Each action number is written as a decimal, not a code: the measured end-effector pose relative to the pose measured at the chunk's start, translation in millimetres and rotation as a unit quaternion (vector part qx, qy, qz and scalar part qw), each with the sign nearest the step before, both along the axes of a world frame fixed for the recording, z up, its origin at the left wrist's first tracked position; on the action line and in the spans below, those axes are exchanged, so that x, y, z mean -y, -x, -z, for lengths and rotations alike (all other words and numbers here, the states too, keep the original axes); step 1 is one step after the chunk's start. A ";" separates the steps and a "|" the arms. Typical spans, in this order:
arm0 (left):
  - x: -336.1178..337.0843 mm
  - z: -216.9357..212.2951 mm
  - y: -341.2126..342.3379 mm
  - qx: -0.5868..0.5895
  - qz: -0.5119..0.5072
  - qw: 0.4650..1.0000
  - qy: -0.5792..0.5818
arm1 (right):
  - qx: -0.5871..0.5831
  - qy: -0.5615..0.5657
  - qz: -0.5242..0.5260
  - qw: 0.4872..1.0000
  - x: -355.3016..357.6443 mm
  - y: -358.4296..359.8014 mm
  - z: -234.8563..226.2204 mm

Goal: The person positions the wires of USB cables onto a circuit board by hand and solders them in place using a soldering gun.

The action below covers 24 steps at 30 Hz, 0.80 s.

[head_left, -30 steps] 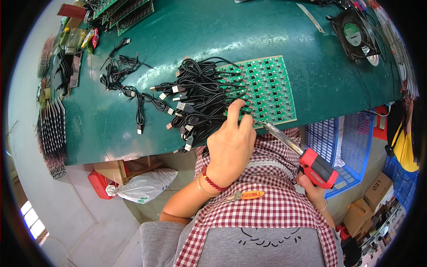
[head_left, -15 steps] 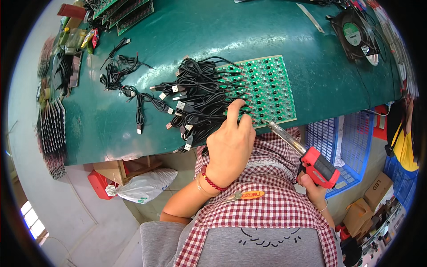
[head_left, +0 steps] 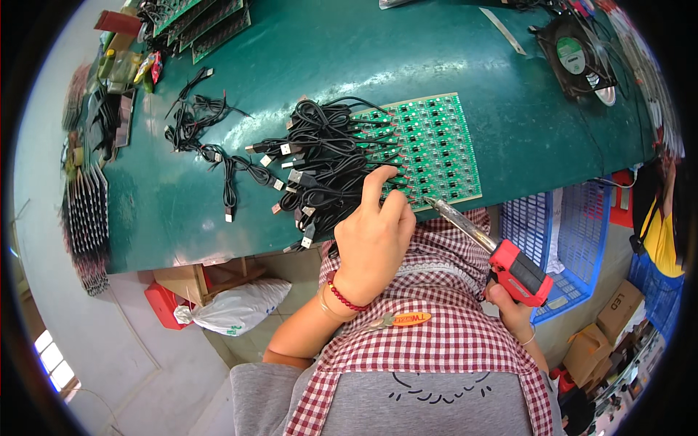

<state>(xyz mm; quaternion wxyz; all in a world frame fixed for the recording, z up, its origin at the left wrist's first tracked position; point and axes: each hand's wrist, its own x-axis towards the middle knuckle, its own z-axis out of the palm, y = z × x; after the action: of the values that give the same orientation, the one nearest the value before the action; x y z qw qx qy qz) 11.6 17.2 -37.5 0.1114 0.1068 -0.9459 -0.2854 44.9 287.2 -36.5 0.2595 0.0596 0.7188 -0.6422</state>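
Note:
My left hand point(head_left: 378, 236) bends over the near left part of a green circuit board panel point(head_left: 454, 145), its fingers closed at the end of a black USB cable; the fingertips partly hide the wire. My right hand point(head_left: 511, 309) grips the red and black handle of a soldering iron point(head_left: 520, 272). Its metal barrel points up and left, with the tip at the panel's near edge, right of my left fingers. Along the panel's left side lies a bundle of black USB cables point(head_left: 327, 156), their thin wire ends reaching onto the boards and their plugs facing left.
More loose USB cables point(head_left: 229, 163) lie to the left on the green table point(head_left: 291, 58). Stacked circuit boards point(head_left: 218, 29) stand at the far left. A black fan point(head_left: 574, 58) and a metal strip point(head_left: 503, 30) lie at the far right. Below the table edge stands a blue crate point(head_left: 582, 232).
My left hand has shifted slightly left. The iron's tip has moved a little left and down along the panel's near edge. The view has shifted slightly.

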 end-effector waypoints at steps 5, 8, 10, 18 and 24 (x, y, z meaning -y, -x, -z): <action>0.2 0.0 0.6 0.004 -0.003 1.000 -0.001 | -0.021 -0.068 -0.056 0.996 4.4 4.6 -2.8; 1.0 -0.7 0.4 0.004 -0.004 1.000 0.002 | -0.052 -0.061 -0.058 0.995 3.5 3.7 0.1; 0.5 -0.4 0.5 0.009 -0.003 1.000 -0.006 | -0.035 -0.027 -0.021 0.999 -0.7 -1.7 4.8; 2.8 -7.3 -0.4 -0.044 -0.017 0.987 -0.151 | -0.071 0.153 0.079 0.982 8.0 16.9 -6.9; 5.9 -12.6 2.4 -0.059 -0.035 0.970 -0.231 | -0.169 0.160 0.136 0.963 6.7 53.1 -21.3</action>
<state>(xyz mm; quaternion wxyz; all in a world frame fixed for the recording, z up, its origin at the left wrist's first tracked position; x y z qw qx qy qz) 9.2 11.3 -24.9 0.1491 0.1459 -0.8416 -0.4982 -8.2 280.5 -15.2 0.0507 0.0050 0.6248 -0.7791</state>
